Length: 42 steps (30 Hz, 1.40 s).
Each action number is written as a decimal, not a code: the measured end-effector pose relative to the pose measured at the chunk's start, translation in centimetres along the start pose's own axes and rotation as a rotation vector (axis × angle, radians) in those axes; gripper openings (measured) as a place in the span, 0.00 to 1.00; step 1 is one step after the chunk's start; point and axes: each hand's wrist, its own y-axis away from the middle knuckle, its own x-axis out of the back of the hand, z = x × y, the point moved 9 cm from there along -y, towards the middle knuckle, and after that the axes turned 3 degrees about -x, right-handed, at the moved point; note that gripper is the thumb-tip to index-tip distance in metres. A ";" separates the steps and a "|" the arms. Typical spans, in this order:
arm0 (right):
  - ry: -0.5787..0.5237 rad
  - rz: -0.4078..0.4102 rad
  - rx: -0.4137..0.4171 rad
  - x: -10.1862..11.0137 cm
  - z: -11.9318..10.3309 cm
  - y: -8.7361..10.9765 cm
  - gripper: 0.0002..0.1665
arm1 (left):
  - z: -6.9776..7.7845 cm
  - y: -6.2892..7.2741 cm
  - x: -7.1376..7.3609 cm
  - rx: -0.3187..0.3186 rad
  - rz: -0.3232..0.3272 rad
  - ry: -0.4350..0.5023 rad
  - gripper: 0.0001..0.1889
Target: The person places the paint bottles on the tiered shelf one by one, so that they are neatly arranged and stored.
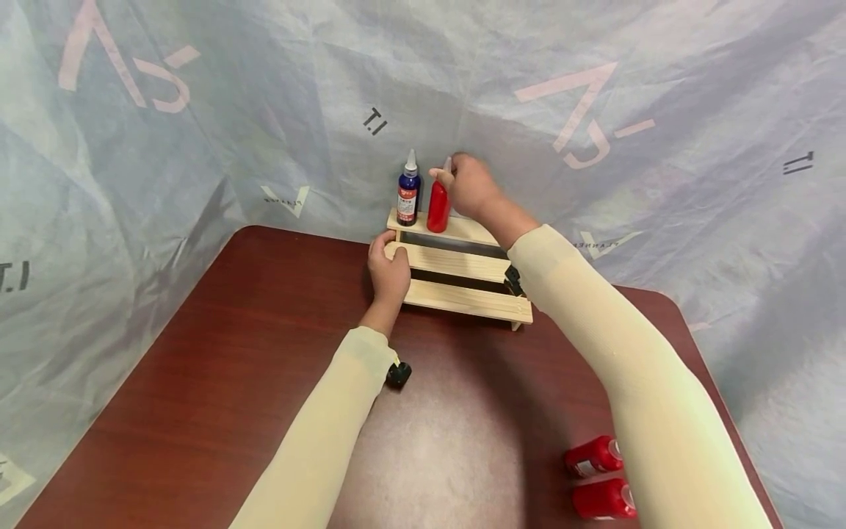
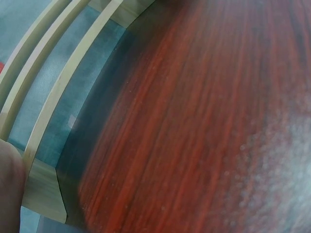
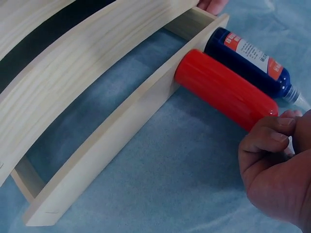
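Observation:
A three-tier wooden rack (image 1: 456,264) stands at the back of the table. My left hand (image 1: 388,273) grips its left end, thumb in front and fingers round the side; only the thumb (image 2: 9,187) shows in the left wrist view. Up on the top step, my right hand (image 1: 472,187) pinches a red squeeze bottle (image 1: 438,208) by its pointed nozzle. The bottle is upright, its base at the step. Just left of it stands a blue squeeze bottle (image 1: 407,197) with a clear nozzle and a red-and-white label, also seen in the right wrist view.
Two more red bottles (image 1: 595,455) lie on their sides at the table's right front, partly hidden by my right sleeve (image 1: 634,375). A grey printed cloth (image 1: 317,117) hangs close behind the rack and along the sides of the dark red table (image 1: 231,330).

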 end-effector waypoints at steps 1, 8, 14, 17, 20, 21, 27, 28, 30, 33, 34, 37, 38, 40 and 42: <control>0.001 0.005 0.000 0.0 0.0 0.0 0.23 | 0.0 0.0 0.0 -0.002 0.002 -0.001 0.20; -0.016 0.027 0.005 -0.1 0.1 0.0 0.23 | -0.1 -0.1 0.0 -0.001 0.012 -0.013 0.20; -0.025 0.032 0.014 0.1 0.2 0.1 0.24 | -0.1 0.0 -0.2 -0.001 0.008 -0.012 0.20; -0.024 0.033 0.016 0.1 0.3 0.0 0.26 | 0.0 -0.1 -0.2 -0.013 0.018 -0.009 0.20; -0.029 0.027 0.003 0.0 0.4 0.0 0.26 | 0.1 -0.1 -0.1 -0.015 0.022 -0.003 0.20; -0.030 0.026 -0.001 -0.1 0.4 0.0 0.27 | 0.0 -0.1 -0.1 -0.015 0.021 -0.003 0.20; -0.059 0.026 -0.015 -0.3 0.3 -0.1 0.28 | 0.0 -0.3 0.0 -0.014 0.015 -0.004 0.20; -0.063 0.024 -0.017 -0.4 0.2 -0.2 0.28 | 0.0 -0.4 0.0 -0.014 0.015 0.000 0.20; -0.077 0.023 -0.016 -0.4 0.1 -0.3 0.28 | -0.1 -0.4 0.0 -0.012 0.015 0.005 0.20; -0.083 0.025 -0.018 -0.5 0.1 -0.4 0.27 | -0.1 -0.4 -0.1 -0.014 0.015 0.000 0.20; -0.084 0.026 -0.020 -0.5 0.1 -0.4 0.27 | -0.1 -0.4 -0.1 -0.015 0.015 -0.001 0.20; -0.087 0.032 -0.029 -0.5 0.2 -0.4 0.26 | 0.0 -0.3 -0.2 -0.015 0.016 -0.008 0.20; -0.089 0.034 -0.031 -0.5 0.3 -0.5 0.26 | 0.0 -0.2 -0.2 -0.014 0.018 -0.009 0.20; -0.088 0.036 -0.042 -0.5 0.4 -0.5 0.26 | 0.1 -0.3 -0.2 -0.017 0.022 -0.007 0.20; -0.085 0.037 -0.046 -0.6 0.4 -0.6 0.26 | 0.1 -0.4 -0.1 -0.022 0.027 -0.007 0.20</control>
